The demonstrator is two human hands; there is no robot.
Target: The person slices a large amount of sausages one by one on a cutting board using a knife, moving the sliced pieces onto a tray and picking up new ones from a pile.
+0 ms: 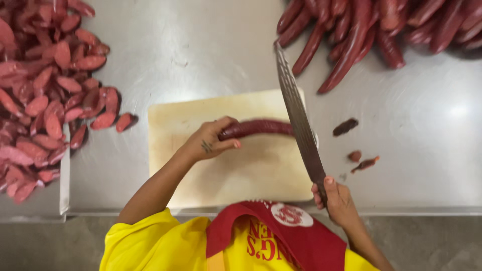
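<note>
In the middle of the frame, the left hand (211,143) is closed around one end of a long dark red sausage (258,127) that lies on a pale, stained cutting board (226,175) on the shiny metal tabletop (201,50). The right hand (337,198), at the lower right, grips the handle of a big long knife (297,113), whose blade touches the sausage's other end. A heap of red sausage slices (45,90) fills the upper left, and a pile of whole dark red sausages (381,25) sits at the upper right.
</note>
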